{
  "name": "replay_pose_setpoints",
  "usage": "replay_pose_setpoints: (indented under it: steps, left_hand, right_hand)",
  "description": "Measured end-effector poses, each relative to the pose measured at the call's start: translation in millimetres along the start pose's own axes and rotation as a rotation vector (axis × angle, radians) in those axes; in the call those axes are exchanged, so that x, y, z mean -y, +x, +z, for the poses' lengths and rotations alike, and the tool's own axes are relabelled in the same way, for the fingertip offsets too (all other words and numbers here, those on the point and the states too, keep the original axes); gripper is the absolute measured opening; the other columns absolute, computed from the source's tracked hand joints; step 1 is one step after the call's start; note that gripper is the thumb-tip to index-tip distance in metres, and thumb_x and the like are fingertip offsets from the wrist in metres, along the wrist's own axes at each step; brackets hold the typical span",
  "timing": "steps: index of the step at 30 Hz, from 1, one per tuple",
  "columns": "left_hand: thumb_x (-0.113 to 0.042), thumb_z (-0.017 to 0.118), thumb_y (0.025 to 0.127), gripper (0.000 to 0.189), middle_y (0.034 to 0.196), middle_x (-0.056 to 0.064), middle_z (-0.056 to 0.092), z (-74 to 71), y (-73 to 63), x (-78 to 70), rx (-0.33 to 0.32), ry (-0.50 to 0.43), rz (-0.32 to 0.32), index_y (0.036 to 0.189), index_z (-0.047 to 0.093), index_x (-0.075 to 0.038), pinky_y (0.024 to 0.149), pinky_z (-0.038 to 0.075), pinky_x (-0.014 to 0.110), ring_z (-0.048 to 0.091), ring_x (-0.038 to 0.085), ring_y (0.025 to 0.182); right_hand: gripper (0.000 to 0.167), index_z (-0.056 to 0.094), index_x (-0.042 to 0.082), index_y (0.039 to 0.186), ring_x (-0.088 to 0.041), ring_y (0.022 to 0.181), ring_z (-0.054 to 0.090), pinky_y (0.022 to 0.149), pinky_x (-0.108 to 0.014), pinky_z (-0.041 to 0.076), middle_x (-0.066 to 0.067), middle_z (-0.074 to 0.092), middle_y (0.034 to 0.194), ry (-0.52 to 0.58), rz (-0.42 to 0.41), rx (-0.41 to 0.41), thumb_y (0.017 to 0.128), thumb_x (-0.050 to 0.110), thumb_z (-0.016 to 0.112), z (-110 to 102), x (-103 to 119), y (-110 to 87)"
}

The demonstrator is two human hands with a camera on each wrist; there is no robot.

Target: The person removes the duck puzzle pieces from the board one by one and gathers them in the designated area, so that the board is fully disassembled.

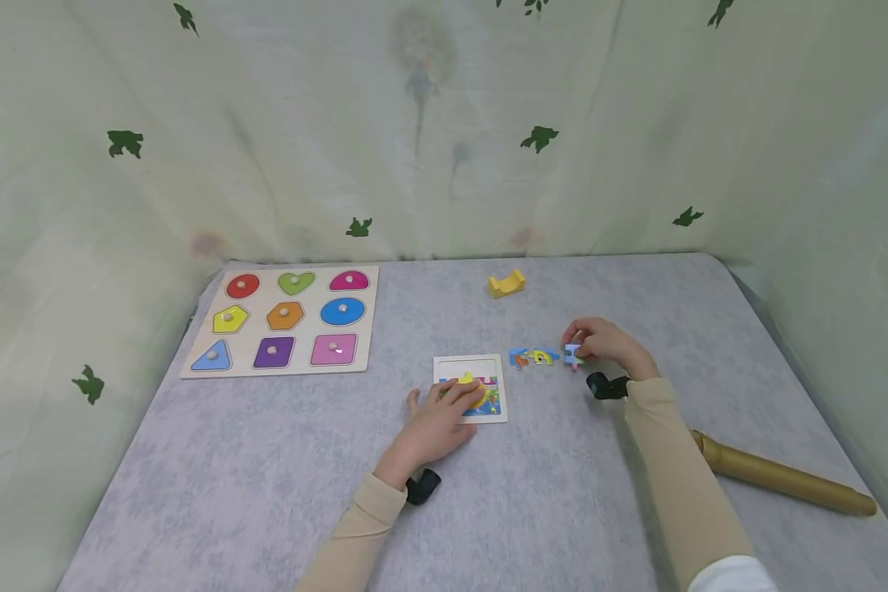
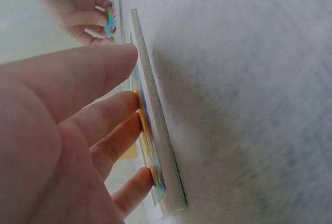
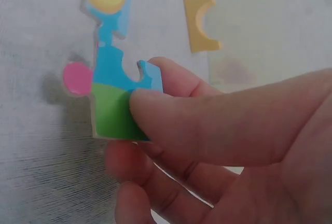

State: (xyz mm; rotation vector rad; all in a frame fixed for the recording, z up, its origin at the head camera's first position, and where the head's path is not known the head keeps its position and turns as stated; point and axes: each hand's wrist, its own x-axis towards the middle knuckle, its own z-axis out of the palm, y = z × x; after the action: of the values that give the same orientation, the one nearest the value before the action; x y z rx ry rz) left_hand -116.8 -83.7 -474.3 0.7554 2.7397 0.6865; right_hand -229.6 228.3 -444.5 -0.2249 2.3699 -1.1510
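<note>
A blue and green jigsaw piece with a pink knob [image 3: 111, 105] is pinched between the thumb and fingers of my right hand [image 1: 603, 341], at the right of the puzzle frame. My left hand [image 1: 432, 427] rests on the white-framed jigsaw puzzle [image 1: 492, 403], its fingertips touching the colourful picture pieces. In the left wrist view those fingers [image 2: 111, 112] lie nearly straight against the puzzle's face. The upper part of the frame shows bare white backing. More jigsaw pieces [image 1: 534, 357], blue with yellow and orange, lie between the frame and my right hand.
A board of knobbed coloured shapes [image 1: 314, 329] lies at the back left. A yellow notched block [image 1: 506, 284] stands near the table's back edge. Beside the right forearm lies a gold-coloured tapered rod [image 1: 792, 478]. A patterned curtain [image 1: 444, 164] hangs behind the table.
</note>
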Motion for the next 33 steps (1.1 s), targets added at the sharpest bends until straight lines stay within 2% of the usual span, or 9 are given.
replay_pose_setpoints:
  steps: [3, 7, 12, 16, 20, 23, 27, 30, 33]
  left_hand:
    - [-0.023, 0.061, 0.095, 0.054, 0.149, 0.0, 0.037, 0.5, 0.2, 0.4, -0.004, 0.002, 0.004, 0.145, 0.044, -0.015, 0.097, 0.008, 0.072, 0.025, 0.03, 0.137]
    - [-0.023, 0.06, 0.095, 0.053, 0.149, 0.0, 0.037, 1.0, 0.5, 0.8, -0.003, -0.005, 0.006, 0.145, 0.044, -0.015, 0.098, 0.007, 0.072, 0.024, 0.031, 0.137]
    - [-0.024, 0.06, 0.095, 0.054, 0.15, -0.001, 0.036, 1.5, 0.0, 1.0, 0.0, -0.011, 0.004, 0.145, 0.043, -0.016, 0.098, 0.007, 0.072, 0.024, 0.031, 0.138]
    - [-0.025, 0.06, 0.095, 0.054, 0.15, -0.002, 0.036, 1.7, -0.3, 1.1, 0.002, -0.005, 0.003, 0.145, 0.043, -0.017, 0.098, 0.007, 0.071, 0.024, 0.03, 0.138]
    - [-0.025, 0.061, 0.095, 0.053, 0.15, -0.001, 0.036, 2.3, -0.4, 1.2, -0.006, -0.006, 0.008, 0.145, 0.044, -0.016, 0.098, 0.007, 0.072, 0.024, 0.03, 0.137]
    - [-0.024, 0.061, 0.095, 0.053, 0.149, 0.0, 0.037, 2.7, -0.7, 1.0, -0.018, -0.007, 0.012, 0.145, 0.044, -0.015, 0.097, 0.007, 0.072, 0.025, 0.031, 0.137]
    - [-0.023, 0.061, 0.095, 0.053, 0.149, 0.001, 0.037, 2.7, -1.0, 1.0, -0.027, -0.001, 0.013, 0.145, 0.044, -0.015, 0.097, 0.008, 0.072, 0.025, 0.032, 0.137]
    - [-0.023, 0.06, 0.095, 0.053, 0.149, 0.001, 0.037, 2.7, -1.3, 1.6, -0.025, 0.001, 0.016, 0.145, 0.044, -0.015, 0.097, 0.007, 0.073, 0.024, 0.032, 0.138]
    - [-0.023, 0.059, 0.096, 0.052, 0.15, 0.001, 0.036, 3.0, -1.6, 3.0, -0.017, -0.011, 0.025, 0.145, 0.044, -0.015, 0.098, 0.005, 0.072, 0.022, 0.031, 0.139]
  right_hand:
    - [0.023, 0.058, -0.007, 0.1, -0.019, 0.069, 0.046, 0.062, -0.03, 0.041, -0.011, 0.054, 0.082, -0.006, 0.023, 0.0, 0.079, -0.011, 0.05, 0.6, -4.8, 0.3]
    - [0.025, 0.058, -0.007, 0.101, -0.018, 0.065, 0.043, 0.061, -0.03, 0.039, -0.008, 0.049, 0.076, -0.017, -0.001, -0.006, 0.078, -0.012, 0.049, 3.2, -6.9, 0.7]
    - [0.024, 0.06, -0.005, 0.1, -0.017, 0.062, 0.042, 0.06, -0.029, 0.037, -0.005, 0.047, 0.071, -0.088, -0.019, -0.036, 0.079, -0.01, 0.05, 7.0, -5.6, 1.8]
    - [0.021, 0.061, -0.003, 0.1, -0.018, 0.064, 0.045, 0.06, -0.029, 0.038, -0.006, 0.048, 0.073, -0.143, 0.013, -0.066, 0.081, -0.007, 0.052, 10.1, -4.1, 3.9]
    - [0.022, 0.062, 0.002, 0.099, -0.022, 0.072, 0.047, 0.065, -0.033, 0.039, -0.009, 0.054, 0.083, -0.218, 0.03, -0.079, 0.081, -0.008, 0.052, 13.0, -3.0, 5.3]
    - [0.025, 0.061, 0.004, 0.097, -0.025, 0.077, 0.048, 0.068, -0.036, 0.04, -0.012, 0.056, 0.09, -0.306, -0.007, -0.088, 0.08, -0.01, 0.05, 14.3, -2.7, 7.3]
    - [0.025, 0.06, 0.003, 0.096, -0.027, 0.076, 0.048, 0.07, -0.039, 0.042, -0.015, 0.057, 0.092, -0.388, -0.048, -0.115, 0.078, -0.013, 0.052, 16.2, -0.4, 9.0]
    - [0.022, 0.059, 0.004, 0.094, -0.027, 0.074, 0.048, 0.069, -0.039, 0.042, -0.014, 0.056, 0.09, -0.412, -0.03, -0.14, 0.078, -0.012, 0.055, 18.3, 2.5, 8.2]
    - [0.018, 0.058, 0.003, 0.093, -0.026, 0.072, 0.048, 0.065, -0.037, 0.042, -0.013, 0.055, 0.087, -0.373, -0.046, -0.169, 0.081, -0.01, 0.056, 22.7, 5.9, 6.9]
